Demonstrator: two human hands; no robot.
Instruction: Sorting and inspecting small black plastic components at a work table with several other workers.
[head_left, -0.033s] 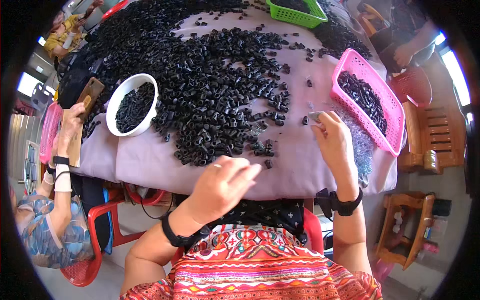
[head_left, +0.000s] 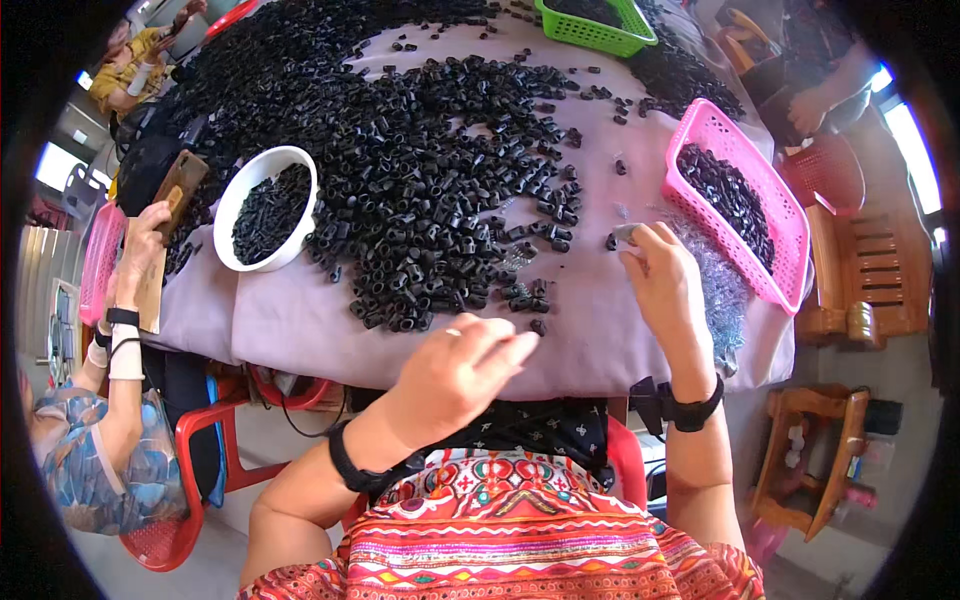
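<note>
My left hand point(head_left: 455, 375) is over the table's near edge, fingers stretched to the right and slightly blurred. Their tips come close to a small black ring-shaped piece point(head_left: 538, 327); I see nothing held in them. On the right, my right hand point(head_left: 665, 280) has its fingers curled inward. Something grey point(head_left: 625, 232) shows at a fingertip, too small to make out. Just left of it lies another black piece point(head_left: 611, 242). A large heap of hollow black pieces point(head_left: 430, 200) spreads in front of my hands.
A white bowl point(head_left: 228, 215) of black parts stands left, a pink basket point(head_left: 690, 125) of black pieces right, a green basket point(head_left: 600, 38) at the back. Clear, glittery small bits point(head_left: 725, 290) lie beside my right hand. A co-worker's hand point(head_left: 145, 235) is near a phone point(head_left: 182, 185).
My left hand has shifted slightly to the right, closer to the lone black piece. The right hand has barely moved.
</note>
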